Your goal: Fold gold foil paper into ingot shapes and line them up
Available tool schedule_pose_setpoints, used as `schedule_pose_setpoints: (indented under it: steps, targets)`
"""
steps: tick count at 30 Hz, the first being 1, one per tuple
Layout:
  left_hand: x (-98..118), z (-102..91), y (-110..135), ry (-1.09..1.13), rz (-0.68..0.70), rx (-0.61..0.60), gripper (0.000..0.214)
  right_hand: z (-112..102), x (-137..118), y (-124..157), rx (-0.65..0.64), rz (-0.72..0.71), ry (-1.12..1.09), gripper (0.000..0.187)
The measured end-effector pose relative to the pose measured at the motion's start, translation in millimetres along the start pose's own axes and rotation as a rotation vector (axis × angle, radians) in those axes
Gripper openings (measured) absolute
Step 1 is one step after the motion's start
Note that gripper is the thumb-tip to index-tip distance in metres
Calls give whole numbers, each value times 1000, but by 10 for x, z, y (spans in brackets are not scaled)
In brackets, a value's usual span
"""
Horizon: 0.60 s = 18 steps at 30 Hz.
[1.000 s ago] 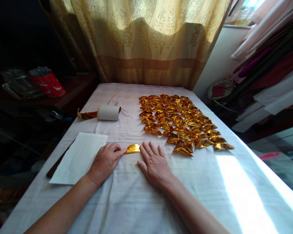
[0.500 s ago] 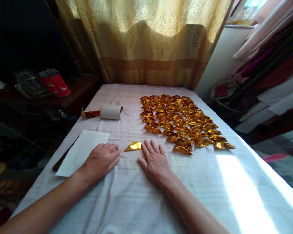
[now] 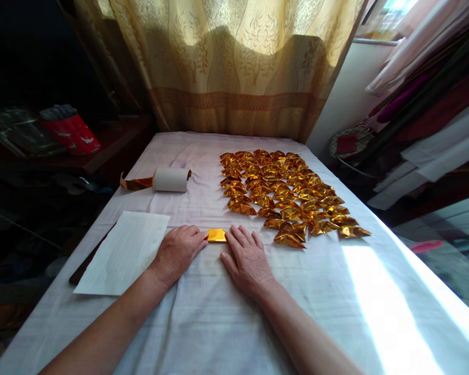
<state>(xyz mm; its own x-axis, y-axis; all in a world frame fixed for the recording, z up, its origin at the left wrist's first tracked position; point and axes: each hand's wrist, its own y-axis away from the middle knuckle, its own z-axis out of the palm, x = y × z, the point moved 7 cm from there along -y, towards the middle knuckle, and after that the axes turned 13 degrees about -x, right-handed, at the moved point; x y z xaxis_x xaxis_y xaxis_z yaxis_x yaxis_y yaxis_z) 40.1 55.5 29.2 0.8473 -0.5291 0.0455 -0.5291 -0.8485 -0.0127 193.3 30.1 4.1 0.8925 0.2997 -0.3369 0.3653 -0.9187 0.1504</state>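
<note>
Though I can't tell if the half-curled left hand [image 3: 180, 253] pinches, it and the flat right hand [image 3: 250, 264] touch the small gold foil strip [image 3: 217, 236] on white cloth [image 3: 207, 317], likely a folding step needing firm pressing next.

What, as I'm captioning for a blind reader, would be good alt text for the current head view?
A person's left hand and right hand touch opposite ends of a small gold foil strip on a pale cloth. To the right are rows of folded foil pieces; to the left lie a white sheet and a pale cylinder.
</note>
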Motion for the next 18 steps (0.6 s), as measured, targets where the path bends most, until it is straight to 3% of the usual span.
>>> schedule_pose_setpoints:
  steps: [6, 12, 18]
  targets:
    - [-11, 15, -34, 101, 30, 51, 18, -135, 31, -9, 124, -25, -60, 42]
    - [-95, 14, -74, 205, 22, 57, 23, -274, 74, -140, 117, 33, -111, 27]
    - [-228, 12, -60, 425, -5, 180, 29, -335, 138, -259, 173, 98, -313, 25]
